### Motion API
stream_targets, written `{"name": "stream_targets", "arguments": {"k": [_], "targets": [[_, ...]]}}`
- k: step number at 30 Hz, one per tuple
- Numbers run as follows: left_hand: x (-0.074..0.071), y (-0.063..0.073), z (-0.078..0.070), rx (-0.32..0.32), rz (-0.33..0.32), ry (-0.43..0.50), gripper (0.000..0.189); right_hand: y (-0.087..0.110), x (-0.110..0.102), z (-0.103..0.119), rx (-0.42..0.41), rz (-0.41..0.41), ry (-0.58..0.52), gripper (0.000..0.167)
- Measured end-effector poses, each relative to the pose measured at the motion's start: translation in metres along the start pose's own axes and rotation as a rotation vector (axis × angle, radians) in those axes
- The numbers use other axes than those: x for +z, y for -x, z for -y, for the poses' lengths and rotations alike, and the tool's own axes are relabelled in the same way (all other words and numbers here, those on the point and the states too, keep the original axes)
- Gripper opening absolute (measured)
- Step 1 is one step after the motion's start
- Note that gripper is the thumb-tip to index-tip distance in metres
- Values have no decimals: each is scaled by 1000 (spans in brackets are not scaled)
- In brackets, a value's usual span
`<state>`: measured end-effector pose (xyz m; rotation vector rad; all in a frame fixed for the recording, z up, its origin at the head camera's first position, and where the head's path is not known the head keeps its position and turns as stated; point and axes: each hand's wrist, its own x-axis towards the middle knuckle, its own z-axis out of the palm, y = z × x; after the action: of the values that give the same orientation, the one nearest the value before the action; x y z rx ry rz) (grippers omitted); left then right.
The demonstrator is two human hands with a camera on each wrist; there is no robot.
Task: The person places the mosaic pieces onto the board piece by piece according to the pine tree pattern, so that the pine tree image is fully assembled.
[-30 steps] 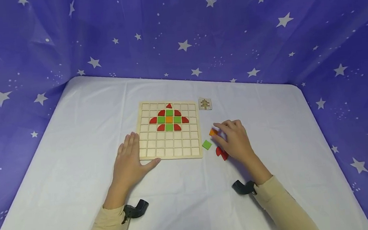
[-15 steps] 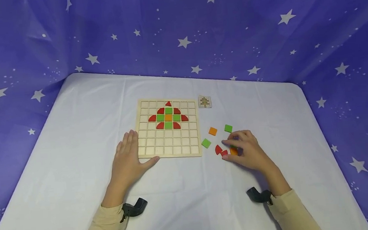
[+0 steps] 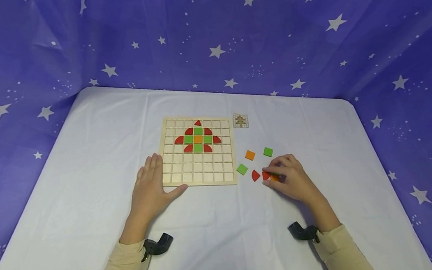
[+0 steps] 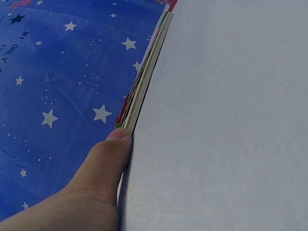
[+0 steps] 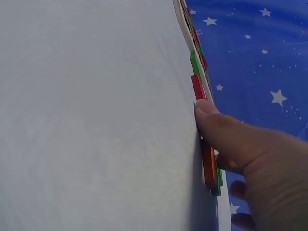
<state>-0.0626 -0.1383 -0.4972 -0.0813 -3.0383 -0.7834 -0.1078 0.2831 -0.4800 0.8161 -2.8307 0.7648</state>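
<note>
Twelve coloured pieces (image 3: 198,139) lay on the grid board (image 3: 187,167); the left hand (image 3: 149,193), straight-fingered, touched its left edge; right of the board, the right hand (image 3: 293,178) pinched a red piece (image 3: 266,176).

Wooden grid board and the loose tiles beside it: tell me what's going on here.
A person's left hand rests against the lower-left corner of a wooden grid board. To the board's right, their right hand pinches a red tile on the white tablecloth. A red, green and orange pattern fills some upper cells. Loose nearby lie more tiles, among them a green square, an orange square and a red quarter-circle.
</note>
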Motion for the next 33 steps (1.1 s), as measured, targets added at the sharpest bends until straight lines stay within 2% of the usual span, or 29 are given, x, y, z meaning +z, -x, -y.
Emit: {"name": "stream_targets", "arguments": {"k": [3, 14, 26, 33], "targets": [[1, 0, 1, 4, -6, 1, 121, -1, 0, 2, 4, 14, -20, 29], [2, 1, 2, 8, -10, 1, 122, -3, 2, 11, 124, 32, -21, 26], [0, 1, 0, -3, 12, 5, 121, -5, -2, 10, 128, 120, -38, 35], [0, 0, -1, 2, 6, 1, 121, -6, -5, 12, 129, 112, -11, 32]]}}
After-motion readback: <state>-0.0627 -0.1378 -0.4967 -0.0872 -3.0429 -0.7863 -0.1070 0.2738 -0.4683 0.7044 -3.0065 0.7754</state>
